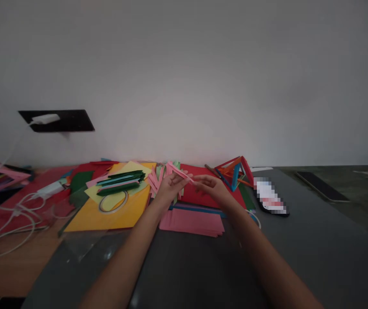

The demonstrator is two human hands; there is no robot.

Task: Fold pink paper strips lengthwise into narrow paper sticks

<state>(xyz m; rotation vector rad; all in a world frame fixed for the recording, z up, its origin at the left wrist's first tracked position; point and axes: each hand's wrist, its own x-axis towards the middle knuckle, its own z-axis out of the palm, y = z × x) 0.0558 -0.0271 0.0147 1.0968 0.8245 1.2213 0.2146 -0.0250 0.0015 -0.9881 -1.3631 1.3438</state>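
Between my two hands, near the middle of the view, is a thin pink paper strip (pixel 181 173). My left hand (pixel 172 185) pinches it from the left side, and the fingertips of my right hand (pixel 210 185) close on its right end. Below the hands lies a red sheet (pixel 199 194), with a stack of pink paper (pixel 192 222) in front of it. Pink and green folded strips (pixel 154 180) are bunched just left of my left hand. Open frames of red, orange and blue strips (pixel 235 171) stand behind my right hand.
A tape roll (pixel 113 202) rests on yellow sheets (pixel 106 221) at the left, beside dark green folded strips (pixel 121 182). White cables (pixel 16 212) tangle at the far left. A phone (pixel 270 196) and a dark flat slab (pixel 322 186) lie at the right.
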